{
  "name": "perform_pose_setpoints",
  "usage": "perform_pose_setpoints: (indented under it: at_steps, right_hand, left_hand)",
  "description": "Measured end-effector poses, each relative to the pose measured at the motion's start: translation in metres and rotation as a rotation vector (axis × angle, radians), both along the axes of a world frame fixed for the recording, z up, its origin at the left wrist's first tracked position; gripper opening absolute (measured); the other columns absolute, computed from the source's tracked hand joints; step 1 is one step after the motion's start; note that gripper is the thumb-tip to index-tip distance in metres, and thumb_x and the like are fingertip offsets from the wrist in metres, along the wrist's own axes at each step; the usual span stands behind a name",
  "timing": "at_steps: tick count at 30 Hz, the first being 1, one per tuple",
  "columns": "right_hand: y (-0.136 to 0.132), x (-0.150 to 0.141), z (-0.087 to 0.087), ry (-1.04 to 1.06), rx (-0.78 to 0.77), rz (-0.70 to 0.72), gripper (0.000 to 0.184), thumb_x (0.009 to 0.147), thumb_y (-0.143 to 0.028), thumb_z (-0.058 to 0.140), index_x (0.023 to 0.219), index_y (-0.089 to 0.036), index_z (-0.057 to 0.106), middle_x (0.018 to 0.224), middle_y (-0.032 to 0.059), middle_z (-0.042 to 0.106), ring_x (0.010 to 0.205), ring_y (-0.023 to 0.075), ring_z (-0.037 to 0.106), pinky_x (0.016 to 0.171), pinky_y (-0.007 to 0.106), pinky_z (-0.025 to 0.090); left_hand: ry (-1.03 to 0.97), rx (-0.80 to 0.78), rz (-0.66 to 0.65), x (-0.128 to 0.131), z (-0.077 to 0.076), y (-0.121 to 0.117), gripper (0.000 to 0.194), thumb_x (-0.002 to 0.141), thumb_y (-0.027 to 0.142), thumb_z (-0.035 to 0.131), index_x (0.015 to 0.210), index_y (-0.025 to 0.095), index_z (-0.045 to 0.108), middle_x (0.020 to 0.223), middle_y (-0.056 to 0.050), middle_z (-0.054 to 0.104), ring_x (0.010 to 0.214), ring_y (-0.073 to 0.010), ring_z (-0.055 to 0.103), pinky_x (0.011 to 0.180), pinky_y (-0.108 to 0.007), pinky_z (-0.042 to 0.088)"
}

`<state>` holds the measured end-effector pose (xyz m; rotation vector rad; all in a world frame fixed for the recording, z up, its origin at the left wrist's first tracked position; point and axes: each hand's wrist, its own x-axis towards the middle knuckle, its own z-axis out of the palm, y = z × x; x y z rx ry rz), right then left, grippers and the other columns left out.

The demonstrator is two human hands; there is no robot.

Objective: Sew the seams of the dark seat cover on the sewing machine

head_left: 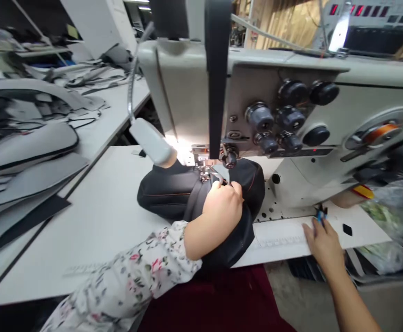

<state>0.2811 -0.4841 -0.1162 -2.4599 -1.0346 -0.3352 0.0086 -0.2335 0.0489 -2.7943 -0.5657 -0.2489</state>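
Note:
A black leather cover (168, 191) with orange stitching lies bunched under the needle of a grey sewing machine (277, 115). My left hand (220, 210), in a floral sleeve, rests on the cover with its fingers pinched together right by the presser foot (206, 173). What they pinch is too small to name. My right hand (321, 240) lies at the table's front right edge, fingers stretched toward small blue-handled snips (321, 214). A black strap (217, 78) hangs down in front of the machine head.
A gooseneck lamp (151, 140) lights the needle area. Grey and black cut pieces (28, 161) are stacked on the table to the left. A plastic bag (393, 216) sits at the far right. The white tabletop (93, 226) stretches left of the cover.

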Motion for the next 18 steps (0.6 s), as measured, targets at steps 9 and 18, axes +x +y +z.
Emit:
perform_pose_setpoints:
  at_steps: [9, 18]
  right_hand:
    - [-0.028, 0.052, -0.002, 0.102, -0.173, -0.204, 0.077, 0.073, -0.05, 0.048, 0.126, 0.004, 0.064, 0.097, 0.0323, 0.068, 0.097, 0.0527, 0.065, 0.089, 0.063, 0.052]
    - [0.018, -0.009, 0.037, 0.339, 0.038, 0.047, 0.063, 0.091, -0.061, 0.047, 0.135, -0.02, 0.067, 0.075, 0.0043, 0.071, 0.06, 0.0255, 0.066, 0.057, 0.035, 0.053]
  left_hand:
    - [-0.276, 0.056, 0.133, -0.005, -0.021, -0.015, 0.051, 0.108, 0.025, 0.043, 0.149, -0.006, 0.048, 0.148, -0.029, 0.057, 0.116, -0.0303, 0.068, 0.088, -0.04, 0.05]
    - [-0.286, 0.043, 0.123, -0.005, -0.033, -0.012, 0.056, 0.103, 0.015, 0.042, 0.154, -0.008, 0.04, 0.152, -0.031, 0.052, 0.122, -0.0289, 0.066, 0.09, -0.038, 0.051]
